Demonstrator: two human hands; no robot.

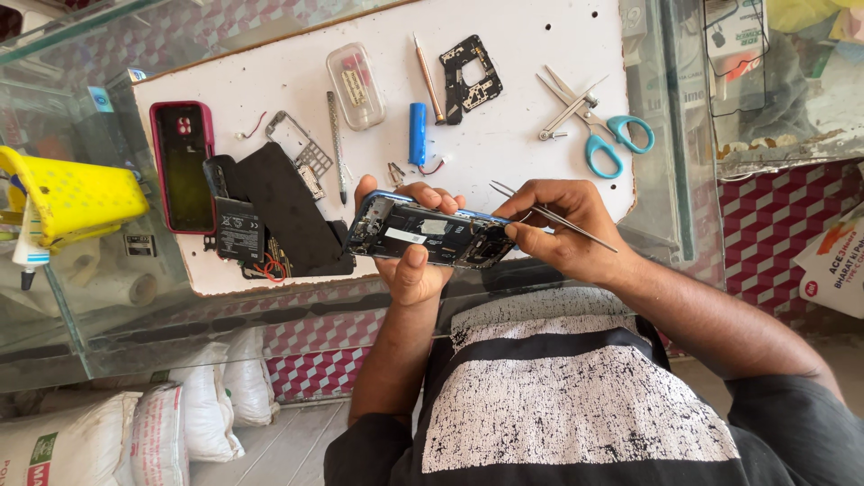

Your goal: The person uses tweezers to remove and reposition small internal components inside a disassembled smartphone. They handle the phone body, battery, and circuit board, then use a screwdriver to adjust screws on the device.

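Head view: at 9 o'clock on the white surface [540, 54] lies a red-cased phone [183, 166], then a black back cover [292, 211]. At centre the left hand [409, 261] has its grip closed around an opened phone [427, 236], held just above the surface's near edge. At 3 o'clock of it the right hand [562, 225] pinches tweezers [549, 214]. Scissors [598, 130] lie at 1 o'clock.

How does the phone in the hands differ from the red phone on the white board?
The opened phone is held by the left hand, with its blue frame and bare inner parts showing. The red phone lies flat on the white board, untouched, its dark inside showing. Both have their backs off.
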